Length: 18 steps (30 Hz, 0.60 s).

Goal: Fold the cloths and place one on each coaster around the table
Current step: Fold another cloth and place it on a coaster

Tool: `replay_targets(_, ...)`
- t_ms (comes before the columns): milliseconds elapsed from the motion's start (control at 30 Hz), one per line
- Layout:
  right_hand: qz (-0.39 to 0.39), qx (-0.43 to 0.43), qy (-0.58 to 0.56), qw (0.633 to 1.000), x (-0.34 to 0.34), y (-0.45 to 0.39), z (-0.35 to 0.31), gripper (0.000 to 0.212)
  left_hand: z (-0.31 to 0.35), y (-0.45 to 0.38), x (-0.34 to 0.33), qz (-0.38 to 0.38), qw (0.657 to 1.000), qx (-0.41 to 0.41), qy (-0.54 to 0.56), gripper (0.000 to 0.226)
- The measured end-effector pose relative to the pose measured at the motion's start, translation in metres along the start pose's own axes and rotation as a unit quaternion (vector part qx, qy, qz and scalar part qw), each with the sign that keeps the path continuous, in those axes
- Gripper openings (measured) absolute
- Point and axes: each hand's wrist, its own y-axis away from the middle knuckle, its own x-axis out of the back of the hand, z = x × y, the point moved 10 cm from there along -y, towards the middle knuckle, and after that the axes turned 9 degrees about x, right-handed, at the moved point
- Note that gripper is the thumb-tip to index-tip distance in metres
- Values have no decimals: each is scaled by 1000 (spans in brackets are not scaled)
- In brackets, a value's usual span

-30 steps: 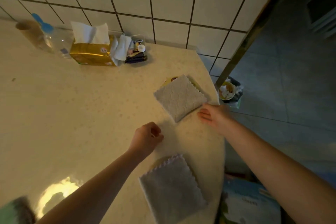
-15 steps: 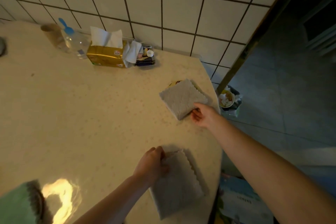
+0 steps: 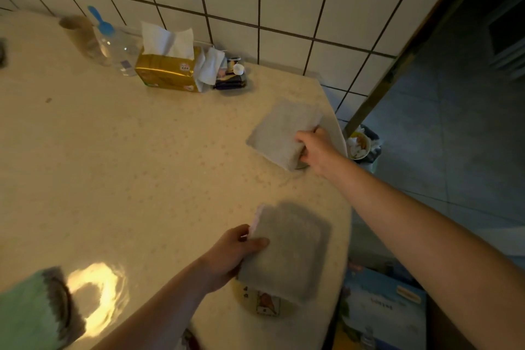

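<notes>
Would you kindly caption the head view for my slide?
Left hand and right hand each grip a grey folded cloth near the table edge.

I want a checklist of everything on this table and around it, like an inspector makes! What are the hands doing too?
Surface: pale speckled table, lamp glare near the front left.
Job's things: far cloth folded, gripped at its near corner; near cloth folded, part lifted, a picture coaster showing beneath it.
Clutter: gold tissue box, clear bottle with blue cap, small dark tray, all by the tiled wall.
Grippers: left hand pinches the near cloth; right hand holds the far cloth.
Cables: nothing seen.
Surroundings: bin with rubbish on the floor, blue box below the table edge.
</notes>
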Motion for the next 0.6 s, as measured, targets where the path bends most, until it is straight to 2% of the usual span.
replay_targets(67, -9, -15, -64, 998, -3, -9, 2, 39, -12, -1, 8, 20, 999, 4, 36, 46)
replay_targets(167, 29, -40, -12, 999, 14, -17, 15, 43, -21, -1, 20, 66, 998, 7, -4, 41)
replay_targets(267, 23, -80, 1, 997, 22, -19, 27, 46, -20, -3, 22, 64, 998, 3, -25, 36)
replay_targets(467, 6, -24, 15, 1000, 23, -30, 12, 46, -16, -4, 24, 76, 995, -9, -65, 37)
replay_targets(600, 24, -19, 34, 999, 31, -34, 15, 43, -14, -2, 22, 78, 990, -25, -111, 21)
